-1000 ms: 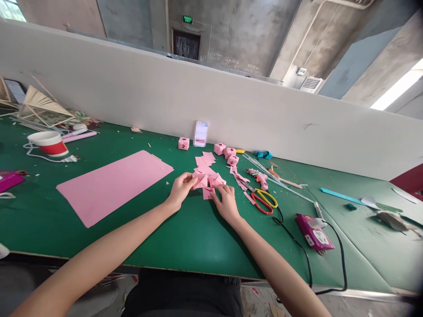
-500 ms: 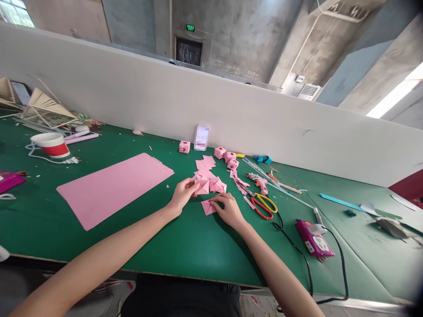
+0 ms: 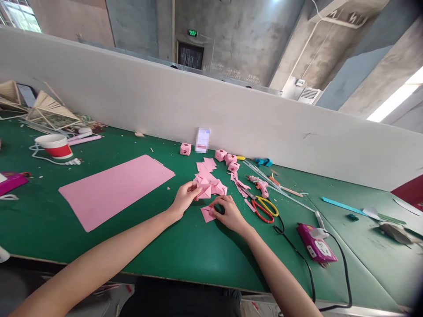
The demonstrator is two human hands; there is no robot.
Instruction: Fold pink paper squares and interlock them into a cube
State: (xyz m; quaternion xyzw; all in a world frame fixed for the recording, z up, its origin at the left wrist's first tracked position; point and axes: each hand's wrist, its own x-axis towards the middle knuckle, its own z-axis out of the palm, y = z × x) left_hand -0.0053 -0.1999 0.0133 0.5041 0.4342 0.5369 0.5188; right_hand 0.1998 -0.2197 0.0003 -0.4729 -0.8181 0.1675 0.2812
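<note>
My left hand (image 3: 183, 200) pinches a folded pink paper piece (image 3: 205, 191) between thumb and fingers, just in front of a small heap of folded pink paper (image 3: 219, 187). Nearer to me, a creased pink paper square (image 3: 206, 214) is at the fingertips of my right hand (image 3: 231, 215), thumb and index finger closed on its right side. Part of that square is hidden by the fingers. Flat pink pieces (image 3: 206, 164) lie behind the heap. Several finished pink paper cubes (image 3: 185, 149) with dark openings stand farther back, near the partition.
A large pink sheet (image 3: 115, 191) covers the table's left side. To the right lie scissors (image 3: 262, 209), a pink glue gun (image 3: 262, 187), paper scraps and a purple power strip (image 3: 316, 245) with a black cable. A phone (image 3: 202, 140) leans on the partition. A paper cup (image 3: 54, 146) stands left.
The view has tilted slightly. The right hand and its paper square have come a little nearer to me. The left hand keeps its pinch, with its paper piece turned slightly.
</note>
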